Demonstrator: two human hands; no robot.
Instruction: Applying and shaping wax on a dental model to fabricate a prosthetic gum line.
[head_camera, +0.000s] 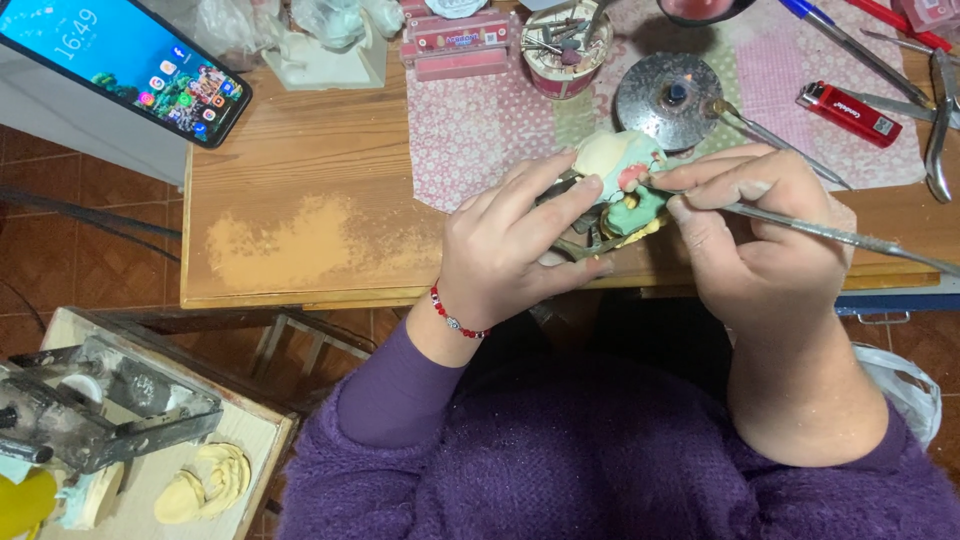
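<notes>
Steel wax tool (830, 236), pinched in the right hand (760, 235), runs its long axis from 3 o'clock inward, tip touching the pale dental cast (612, 152) that the left hand (520, 240) clasps at table edge; both hands touching it.

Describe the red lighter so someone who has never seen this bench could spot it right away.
Find the pink floral cloth on the wooden table. Toward its right end, past the round metal disc, lies the lighter. It is the only small red plastic block among thin metal tools.
</notes>
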